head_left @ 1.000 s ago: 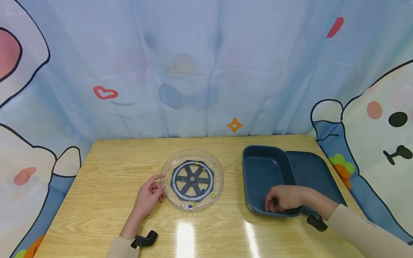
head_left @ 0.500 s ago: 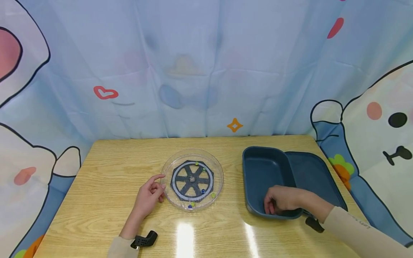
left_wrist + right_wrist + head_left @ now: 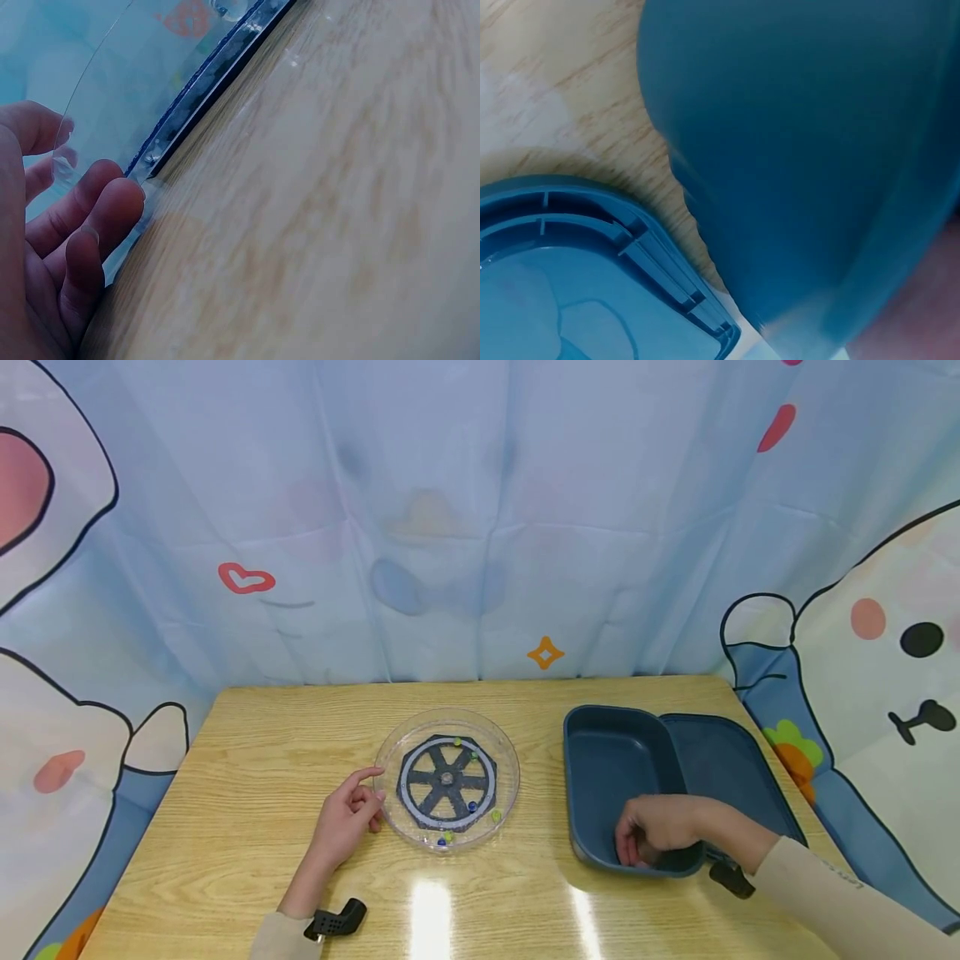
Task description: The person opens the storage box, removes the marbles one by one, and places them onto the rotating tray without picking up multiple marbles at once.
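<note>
A clear round dish (image 3: pixel 510 760) holds a dark wheel-shaped piece (image 3: pixel 447 778) with spokes and a pale ring. Several small green and blue beads or marbles (image 3: pixel 472 807) lie in it. My left hand (image 3: pixel 341 822) grips the dish's left rim between finger and thumb; in the left wrist view the fingers (image 3: pixel 112 214) sit against the clear wall. My right hand (image 3: pixel 663 828) reaches into the near end of a deep blue box (image 3: pixel 626 752). Its fingers are bent downward, with the tips hidden, so I cannot see whether they hold anything. The right wrist view shows mostly the box's outer wall (image 3: pixel 780 150).
A flat blue lid (image 3: pixel 723 760) lies right of the box, touching or under its edge, with the right forearm over it. A wooden table (image 3: pixel 277 735) carries everything. A printed blue curtain (image 3: pixel 450 527) hangs behind it.
The blue box has shifted slightly toward me, with my right hand still inside it. My left hand and the dish have stayed in place.
</note>
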{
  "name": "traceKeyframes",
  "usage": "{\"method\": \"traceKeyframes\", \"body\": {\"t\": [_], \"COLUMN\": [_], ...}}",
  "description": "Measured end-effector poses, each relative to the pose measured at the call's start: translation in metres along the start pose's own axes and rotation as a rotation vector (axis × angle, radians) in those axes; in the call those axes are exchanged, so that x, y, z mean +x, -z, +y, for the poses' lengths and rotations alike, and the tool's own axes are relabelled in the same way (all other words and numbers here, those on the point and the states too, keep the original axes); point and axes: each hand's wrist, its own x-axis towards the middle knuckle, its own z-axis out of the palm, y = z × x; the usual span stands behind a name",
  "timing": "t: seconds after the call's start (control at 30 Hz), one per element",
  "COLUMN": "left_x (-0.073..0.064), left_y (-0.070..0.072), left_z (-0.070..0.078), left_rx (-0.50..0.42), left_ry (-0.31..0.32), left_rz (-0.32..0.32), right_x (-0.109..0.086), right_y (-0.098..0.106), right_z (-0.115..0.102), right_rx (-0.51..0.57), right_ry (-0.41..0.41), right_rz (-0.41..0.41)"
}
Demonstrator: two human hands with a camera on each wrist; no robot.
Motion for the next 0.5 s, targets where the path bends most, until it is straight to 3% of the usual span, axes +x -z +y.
{"method": "traceKeyframes", "body": {"t": [0.23, 0.5], "left_x": [0.000, 0.001], "left_y": [0.000, 0.000], "left_z": [0.000, -0.001], "left_rx": [-0.002, -0.004], "left_ry": [0.005, -0.004], "left_rz": [0.003, 0.003], "right_x": [0.000, -0.001], "right_y": [0.000, 0.006], "right_z": [0.001, 0.011], "right_rx": [0.093, 0.159], "right_ry": [-0.017, 0.079], "right_rz": [-0.040, -0.114]}}
